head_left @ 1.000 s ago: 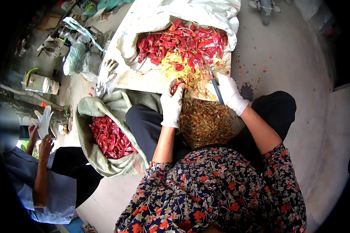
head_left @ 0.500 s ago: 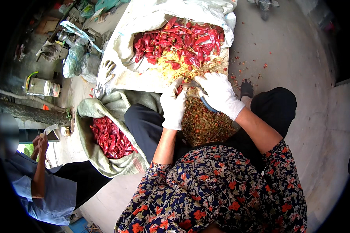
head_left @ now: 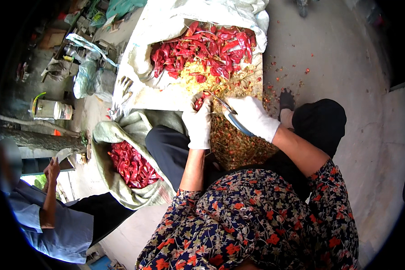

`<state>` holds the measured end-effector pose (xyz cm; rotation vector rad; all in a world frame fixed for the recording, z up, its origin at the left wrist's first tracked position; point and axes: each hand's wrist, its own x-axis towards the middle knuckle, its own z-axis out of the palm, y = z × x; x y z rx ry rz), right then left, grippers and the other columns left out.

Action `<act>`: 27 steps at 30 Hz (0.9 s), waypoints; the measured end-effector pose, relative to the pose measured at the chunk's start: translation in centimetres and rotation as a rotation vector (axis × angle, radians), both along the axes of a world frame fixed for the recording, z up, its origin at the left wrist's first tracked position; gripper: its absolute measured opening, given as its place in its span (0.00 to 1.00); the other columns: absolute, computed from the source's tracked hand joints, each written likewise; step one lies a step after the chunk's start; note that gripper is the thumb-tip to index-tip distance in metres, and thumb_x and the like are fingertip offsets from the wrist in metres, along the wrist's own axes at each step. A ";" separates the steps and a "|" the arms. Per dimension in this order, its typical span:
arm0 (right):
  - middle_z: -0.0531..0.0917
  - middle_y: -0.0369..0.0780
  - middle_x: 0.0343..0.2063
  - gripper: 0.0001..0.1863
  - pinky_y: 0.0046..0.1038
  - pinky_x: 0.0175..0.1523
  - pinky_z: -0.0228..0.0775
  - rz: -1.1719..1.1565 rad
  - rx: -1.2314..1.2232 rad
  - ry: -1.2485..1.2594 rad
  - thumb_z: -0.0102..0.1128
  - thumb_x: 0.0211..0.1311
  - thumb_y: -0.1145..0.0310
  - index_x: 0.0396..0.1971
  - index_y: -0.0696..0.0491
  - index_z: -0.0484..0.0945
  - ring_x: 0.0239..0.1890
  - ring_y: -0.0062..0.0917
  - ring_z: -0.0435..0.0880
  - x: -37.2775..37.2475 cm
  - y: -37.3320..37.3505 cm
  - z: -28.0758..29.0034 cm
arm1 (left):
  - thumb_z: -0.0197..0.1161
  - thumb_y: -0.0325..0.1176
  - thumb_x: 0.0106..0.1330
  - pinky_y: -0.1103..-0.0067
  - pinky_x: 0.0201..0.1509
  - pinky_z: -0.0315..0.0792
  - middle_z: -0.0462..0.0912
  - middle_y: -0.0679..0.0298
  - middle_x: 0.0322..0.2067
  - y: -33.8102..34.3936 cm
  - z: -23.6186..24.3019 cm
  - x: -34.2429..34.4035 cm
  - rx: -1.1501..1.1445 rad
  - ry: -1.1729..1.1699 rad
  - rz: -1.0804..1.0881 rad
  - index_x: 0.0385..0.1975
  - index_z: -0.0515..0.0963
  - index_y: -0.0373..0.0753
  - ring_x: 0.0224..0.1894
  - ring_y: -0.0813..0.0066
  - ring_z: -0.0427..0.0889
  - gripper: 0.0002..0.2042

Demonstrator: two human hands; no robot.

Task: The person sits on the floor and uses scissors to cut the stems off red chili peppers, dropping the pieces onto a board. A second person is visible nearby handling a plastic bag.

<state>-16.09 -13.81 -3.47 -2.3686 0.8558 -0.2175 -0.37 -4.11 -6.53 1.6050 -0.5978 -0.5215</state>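
Note:
My left hand (head_left: 197, 120), in a white glove, grips a red chilli (head_left: 199, 103). Just right of it my right hand (head_left: 255, 118), gloved too, is closed on blue-handled scissors (head_left: 242, 128), whose metal blades reach up to the chilli. Beyond them, a board (head_left: 165, 98) bears yellow seeds (head_left: 194, 71) and many red chillies (head_left: 217, 45) inside an open white sack (head_left: 148, 27). Stems and red bits (head_left: 229, 146) lie heaped between my legs. A green sack (head_left: 108, 189) of red chillies stands at my left.
A co-worker (head_left: 54, 225) in a light blue shirt, at left, holds a pale item. Pale gloves (head_left: 121, 92) lie on the board's left edge. A bucket (head_left: 60, 110), plastic bags (head_left: 85, 78) and a log (head_left: 40, 139) lie left. Scattered bits (head_left: 307, 70) are on the floor at right.
The scissors came across to the chilli in my left hand; my right hand has since shifted slightly down and left. The co-worker's hands and pale item have moved.

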 end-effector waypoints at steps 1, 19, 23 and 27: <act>0.86 0.47 0.24 0.16 0.43 0.37 0.82 0.013 -0.040 -0.109 0.61 0.70 0.52 0.41 0.51 0.81 0.29 0.41 0.90 0.0 0.2 -1.4 | 0.70 0.24 0.70 0.84 0.40 0.75 0.85 0.68 0.35 -0.6 0.5 0.5 0.002 0.020 -0.005 0.51 0.81 0.31 0.34 0.86 0.78 0.12; 0.87 0.47 0.31 0.19 0.47 0.42 0.78 -0.245 -0.136 -0.145 0.60 0.72 0.51 0.50 0.51 0.78 0.35 0.45 0.88 -1.7 -2.5 1.4 | 0.73 0.36 0.69 0.82 0.24 0.73 0.82 0.71 0.29 -5.0 -1.1 7.8 -0.053 0.327 -0.189 0.41 0.81 0.41 0.23 0.85 0.75 0.09; 0.87 0.45 0.29 0.19 0.48 0.39 0.78 -0.117 -0.157 0.007 0.59 0.72 0.51 0.48 0.51 0.79 0.34 0.45 0.89 -1.4 -2.2 1.9 | 0.65 0.34 0.76 0.82 0.25 0.74 0.81 0.68 0.31 -1.9 -0.7 6.3 -0.356 0.765 -0.250 0.50 0.78 0.37 0.24 0.83 0.75 0.10; 0.88 0.44 0.31 0.20 0.48 0.40 0.79 -0.068 -0.201 0.123 0.59 0.71 0.50 0.49 0.51 0.80 0.35 0.44 0.89 -0.8 -2.7 -1.2 | 0.64 0.32 0.77 0.82 0.25 0.73 0.82 0.64 0.27 -0.7 1.5 3.3 -0.286 0.446 -0.201 0.49 0.76 0.38 0.22 0.80 0.76 0.08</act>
